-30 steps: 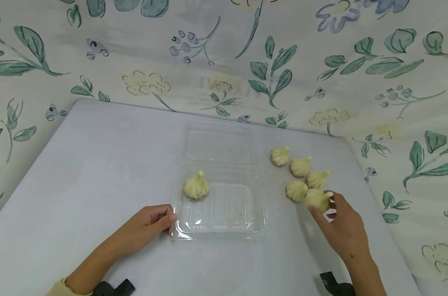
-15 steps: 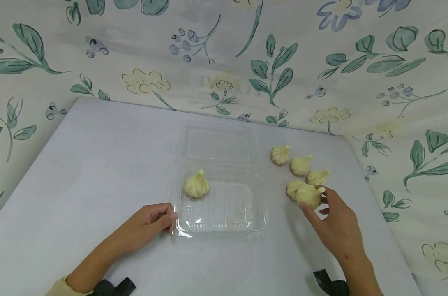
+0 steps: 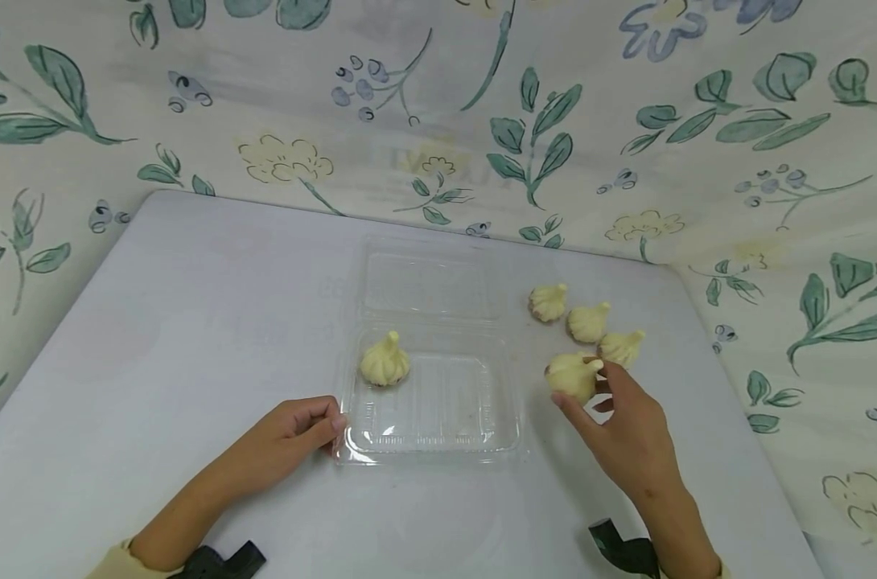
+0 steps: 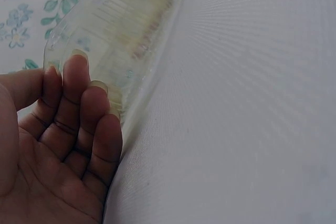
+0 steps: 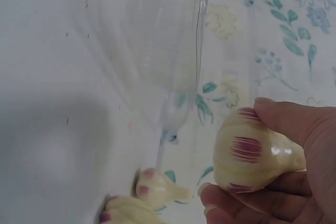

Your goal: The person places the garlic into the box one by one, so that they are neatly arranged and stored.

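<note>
A clear plastic clamshell box (image 3: 438, 454) lies with its lid folded back on the table. One pale yellow garlic bulb (image 3: 384, 362) stands in its left part. My left hand (image 3: 294, 442) pinches the box's front left rim; in the left wrist view, thumb and fingertips meet at the clear edge. Between the thumb and fingers of my right hand (image 3: 634, 438) is another garlic bulb (image 3: 570, 379), raised to the right of the box. Purple streaks mark this bulb in the right wrist view. Past it lie more garlic bulbs (image 3: 587, 322); one is mostly hidden behind the held bulb.
The clear lid (image 3: 431, 280) lies flat behind the box base. Beyond the white table (image 3: 214, 322) hangs a cloth (image 3: 409, 96) with leaves and flowers. Each wrist wears a black mount (image 3: 623, 548).
My right hand has lifted the garlic bulb away from the group and moved left towards the box. My left hand has stayed on the box rim.
</note>
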Demonstrator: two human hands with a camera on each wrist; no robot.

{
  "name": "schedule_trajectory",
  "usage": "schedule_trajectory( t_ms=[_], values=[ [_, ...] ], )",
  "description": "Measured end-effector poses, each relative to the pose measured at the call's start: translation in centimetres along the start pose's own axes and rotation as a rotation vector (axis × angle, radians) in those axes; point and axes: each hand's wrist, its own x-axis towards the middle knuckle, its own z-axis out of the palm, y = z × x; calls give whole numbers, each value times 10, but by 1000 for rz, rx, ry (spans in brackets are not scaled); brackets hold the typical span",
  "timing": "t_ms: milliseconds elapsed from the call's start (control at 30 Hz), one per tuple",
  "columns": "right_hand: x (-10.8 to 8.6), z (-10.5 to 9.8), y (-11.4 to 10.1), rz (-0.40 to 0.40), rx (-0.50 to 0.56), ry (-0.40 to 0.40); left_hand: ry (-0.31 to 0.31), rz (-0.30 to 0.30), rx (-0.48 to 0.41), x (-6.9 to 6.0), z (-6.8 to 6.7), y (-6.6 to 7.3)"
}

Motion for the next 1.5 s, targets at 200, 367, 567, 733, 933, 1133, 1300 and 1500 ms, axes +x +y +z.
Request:
schedule_trajectory(
  t_ms=[200,367,567,733,933,1133,1300,1500],
  values=[
    [-1,7,-9,-40,0,-26,-4,-1,-6,0,0,0],
    [-1,12,-15,-88,24,-23,-1,-7,10,1,1,-3],
    [1,20,-24,-135,51,-18,1,2,10,0,1,-2],
    [2,27,-35,-159,53,-47,8,-13,21,0,1,-2],
    [4,36,-49,-186,78,-92,2,-17,15,0,0,-2],
    [5,48,-60,-218,103,-132,4,-33,27,0,0,-1],
    [5,58,-67,-242,107,-141,2,-32,21,1,1,-1],
    [6,66,-77,-282,130,-165,-4,-16,-4,0,1,-2]
  ],
)
